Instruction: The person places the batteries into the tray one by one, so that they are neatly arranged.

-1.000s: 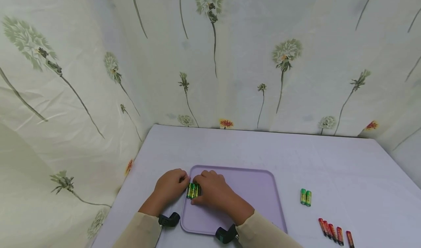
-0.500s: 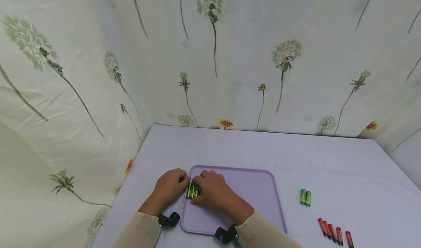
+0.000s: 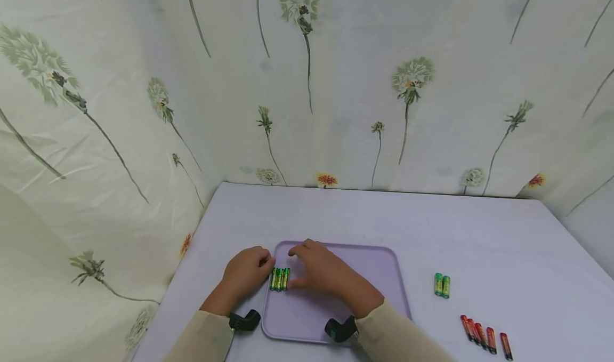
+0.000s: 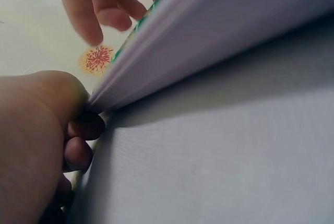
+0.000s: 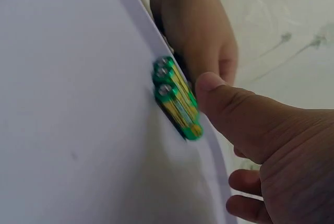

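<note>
A short row of green and yellow batteries [image 3: 280, 279] lies side by side against the left rim of a lilac tray [image 3: 336, 327]. My left hand [image 3: 247, 272] grips that rim; in the left wrist view its thumb rests at the tray's edge with curled fingertips [image 4: 79, 153] below. Just right of the batteries, my right hand [image 3: 326, 274] hovers over the tray with thumb and fingers spread, holding nothing. The right wrist view shows the batteries [image 5: 176, 98] lying near the right thumb, apart from the palm.
Two green batteries [image 3: 442, 286] lie on the white-covered table [image 3: 384, 212] right of the tray. Several red batteries [image 3: 479, 335] lie nearer the front, one slightly apart. A floral curtain [image 3: 355, 85] hangs behind and to the left.
My right hand has let go of the green batteries and moved slightly right, its fingers spreading. The batteries stay by the rim. My left hand keeps its place.
</note>
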{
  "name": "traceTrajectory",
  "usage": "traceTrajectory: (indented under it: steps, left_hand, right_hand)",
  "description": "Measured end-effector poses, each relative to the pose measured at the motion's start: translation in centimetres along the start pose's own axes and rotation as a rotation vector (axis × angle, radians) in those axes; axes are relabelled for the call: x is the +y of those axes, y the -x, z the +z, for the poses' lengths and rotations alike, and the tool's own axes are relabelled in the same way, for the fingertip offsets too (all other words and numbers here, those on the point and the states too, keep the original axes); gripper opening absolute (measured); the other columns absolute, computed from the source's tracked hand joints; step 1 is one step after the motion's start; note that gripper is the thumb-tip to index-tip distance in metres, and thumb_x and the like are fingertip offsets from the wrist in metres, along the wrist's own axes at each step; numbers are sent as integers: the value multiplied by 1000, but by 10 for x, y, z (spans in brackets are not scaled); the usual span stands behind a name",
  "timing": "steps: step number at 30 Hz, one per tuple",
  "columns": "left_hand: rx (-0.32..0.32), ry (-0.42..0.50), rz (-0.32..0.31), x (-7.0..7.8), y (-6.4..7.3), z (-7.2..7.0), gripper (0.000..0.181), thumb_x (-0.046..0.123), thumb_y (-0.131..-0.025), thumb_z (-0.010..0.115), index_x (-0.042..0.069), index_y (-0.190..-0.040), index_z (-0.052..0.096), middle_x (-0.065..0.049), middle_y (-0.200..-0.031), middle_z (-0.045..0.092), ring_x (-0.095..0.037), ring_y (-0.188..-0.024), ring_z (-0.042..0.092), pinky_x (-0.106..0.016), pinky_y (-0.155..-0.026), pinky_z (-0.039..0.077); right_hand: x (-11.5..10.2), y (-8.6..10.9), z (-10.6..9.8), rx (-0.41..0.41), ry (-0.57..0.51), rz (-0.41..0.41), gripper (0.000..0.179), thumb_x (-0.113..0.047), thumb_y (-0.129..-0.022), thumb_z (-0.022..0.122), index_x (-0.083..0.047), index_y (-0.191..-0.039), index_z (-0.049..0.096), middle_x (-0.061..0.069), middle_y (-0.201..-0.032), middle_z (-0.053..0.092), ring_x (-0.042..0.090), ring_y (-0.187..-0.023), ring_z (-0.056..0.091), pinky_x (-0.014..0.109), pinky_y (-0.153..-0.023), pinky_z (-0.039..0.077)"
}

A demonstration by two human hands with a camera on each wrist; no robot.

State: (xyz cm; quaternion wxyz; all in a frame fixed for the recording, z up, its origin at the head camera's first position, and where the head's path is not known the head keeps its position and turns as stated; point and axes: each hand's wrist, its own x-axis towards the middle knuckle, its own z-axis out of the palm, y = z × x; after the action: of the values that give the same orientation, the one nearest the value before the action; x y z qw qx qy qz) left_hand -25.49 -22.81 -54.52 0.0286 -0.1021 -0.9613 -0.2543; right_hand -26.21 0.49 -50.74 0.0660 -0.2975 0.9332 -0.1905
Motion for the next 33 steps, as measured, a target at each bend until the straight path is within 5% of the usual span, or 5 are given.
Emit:
traceTrajectory:
  steps: [7, 17, 33]
  left_hand:
    - [2, -4, -36, -2, 5, 1, 34, 36, -103, 64, 26, -72, 56, 8, -74, 51, -11, -68, 48, -31, -63, 39]
    - [-2, -2, -15, 0, 5, 2, 37, 36, -104, 63, 25, -70, 52, 8, -73, 49, -10, -68, 46, -30, -64, 37]
    - [-9, -17, -25, 2, 3, 2, 38, 36, -103, 63, 24, -69, 52, 7, -73, 49, -11, -68, 46, -31, -63, 37]
  right_hand:
    - [18, 8, -13, -2, -88, 47, 72, -52, -80, 89, -20, -139, 62, 1, -131, 58, 19, -120, 54, 42, -101, 50]
    - [45, 29, -32, 99, -206, 75, 69, -39, -79, 93, -15, -137, 64, 4, -130, 60, 24, -125, 55, 46, -106, 46]
    - [84, 59, -42, 191, -211, 109, 66, -40, -82, 90, -14, -137, 65, 5, -131, 61, 24, -123, 58, 49, -104, 47]
